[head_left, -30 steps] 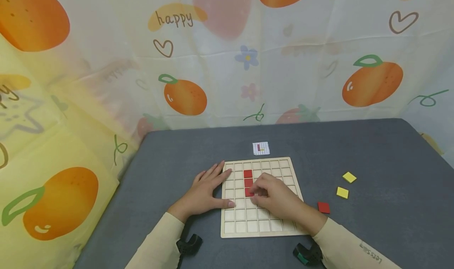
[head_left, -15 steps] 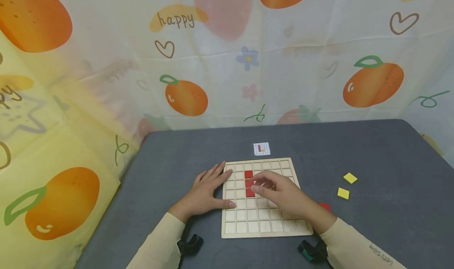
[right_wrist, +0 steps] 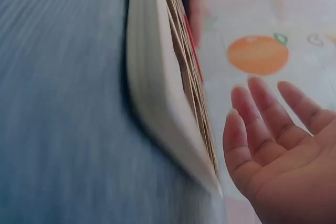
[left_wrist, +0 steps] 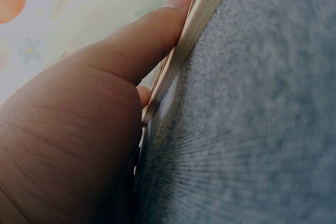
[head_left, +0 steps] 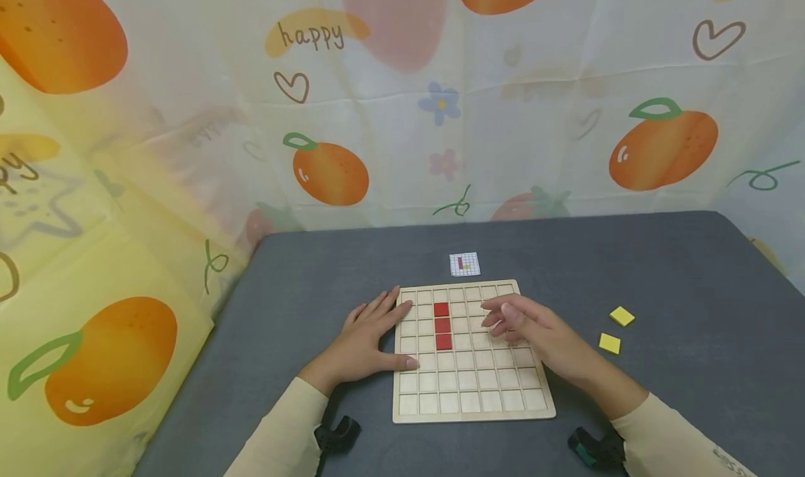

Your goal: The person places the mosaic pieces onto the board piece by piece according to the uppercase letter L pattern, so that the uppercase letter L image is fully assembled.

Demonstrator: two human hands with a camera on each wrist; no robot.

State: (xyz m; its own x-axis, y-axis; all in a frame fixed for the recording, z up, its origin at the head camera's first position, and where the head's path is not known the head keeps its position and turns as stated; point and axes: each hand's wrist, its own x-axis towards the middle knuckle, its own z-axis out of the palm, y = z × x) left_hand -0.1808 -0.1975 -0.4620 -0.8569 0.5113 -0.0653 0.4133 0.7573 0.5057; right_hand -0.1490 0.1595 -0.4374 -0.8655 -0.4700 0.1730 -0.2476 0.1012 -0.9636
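The right hand (head_left: 534, 327) has drawn back from three red squares (head_left: 443, 325) lined up on the wooden board (head_left: 440, 401), loosely parted fingers holding nothing; the latest placement appears finished. The left hand (head_left: 365, 341), fingers spread, rests on the board's left edge.

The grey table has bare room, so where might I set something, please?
Bare table lies right of the yellow tiles and left of the left hand. It is crowded at the board, where the right hand hovers, with the card behind.
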